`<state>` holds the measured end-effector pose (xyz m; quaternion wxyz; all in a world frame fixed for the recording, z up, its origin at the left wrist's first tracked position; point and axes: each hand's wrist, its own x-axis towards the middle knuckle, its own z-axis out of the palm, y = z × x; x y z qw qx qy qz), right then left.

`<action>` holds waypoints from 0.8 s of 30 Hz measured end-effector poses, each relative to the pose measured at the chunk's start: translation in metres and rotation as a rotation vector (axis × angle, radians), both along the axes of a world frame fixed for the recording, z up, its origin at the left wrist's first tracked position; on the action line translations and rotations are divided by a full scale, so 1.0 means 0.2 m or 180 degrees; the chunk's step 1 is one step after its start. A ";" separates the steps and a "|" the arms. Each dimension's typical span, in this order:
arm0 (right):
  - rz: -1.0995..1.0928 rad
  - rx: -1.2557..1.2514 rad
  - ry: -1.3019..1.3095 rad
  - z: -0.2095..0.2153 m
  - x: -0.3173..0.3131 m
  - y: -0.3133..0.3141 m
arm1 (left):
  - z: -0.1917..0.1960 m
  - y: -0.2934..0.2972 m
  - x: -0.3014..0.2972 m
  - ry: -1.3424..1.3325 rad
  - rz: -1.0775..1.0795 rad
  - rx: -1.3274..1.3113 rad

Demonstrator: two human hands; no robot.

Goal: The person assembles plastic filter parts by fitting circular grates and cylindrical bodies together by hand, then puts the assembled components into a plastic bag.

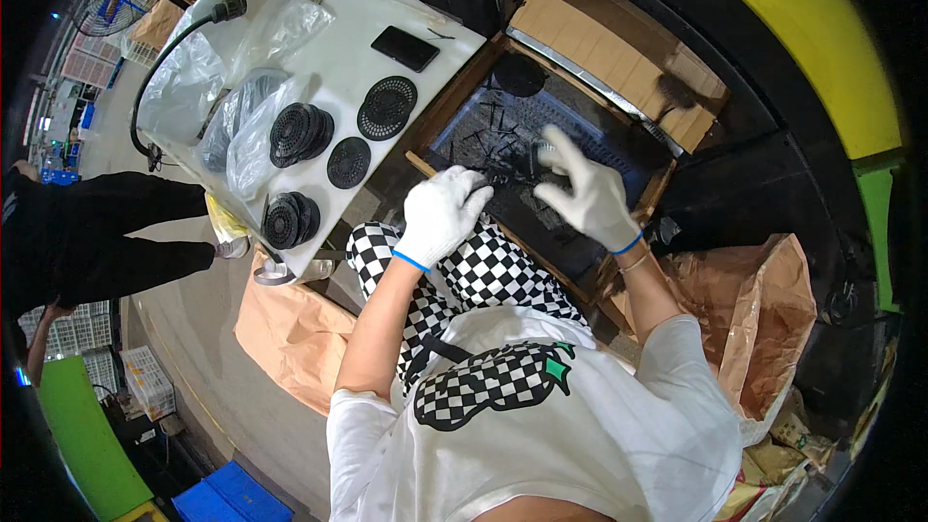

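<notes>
Using the wooden-framed tray [660,191] as my landmark, I have the white-gloved left hand [443,215] at its near left edge, fingers curled; I can't tell whether they grip anything. My white-gloved right hand [588,195] is over its right half, thumb and fingers spread. The loose black slivers [495,121] lie inside it; flat black perforated discs [388,107] lie to its left. I judge this as sorting pieces; the next move calls for a fine fingertip pinch.

My gloved left hand [443,217] curls its fingers inward near the thumb; my gloved right hand [590,195] spreads thumb and forefinger apart, forearms [377,329] bare.
</notes>
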<state>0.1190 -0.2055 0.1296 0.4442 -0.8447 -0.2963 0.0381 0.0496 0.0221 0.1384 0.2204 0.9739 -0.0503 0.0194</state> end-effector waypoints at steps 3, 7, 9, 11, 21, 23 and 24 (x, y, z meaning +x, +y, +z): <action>0.0320 -0.0938 -0.1254 -0.06 -0.04 0.08 | -0.09 0.02 -0.02 0.0802 0.0840 -0.3326; 0.0473 -0.0691 -0.1182 -0.11 -0.06 0.15 | -0.13 0.10 -0.05 0.1263 0.1357 -0.5026; 0.0450 0.0166 -0.0942 -0.11 -0.09 0.18 | -0.07 0.07 -0.07 0.1215 0.1535 -0.5188; 0.0344 0.0278 -0.1151 -0.15 -0.10 0.21 | -0.09 0.06 -0.10 0.1079 0.1587 -0.5395; -0.0176 0.0644 0.0278 -0.02 -0.07 0.29 | -0.07 0.05 -0.18 0.0215 0.1624 -0.5424; 0.0202 0.1562 0.1546 0.02 -0.07 0.35 | -0.05 0.03 -0.18 0.0176 0.1568 -0.5372; 0.0115 0.1481 0.1588 0.01 -0.08 0.37 | -0.06 0.03 -0.18 0.0090 0.1557 -0.5502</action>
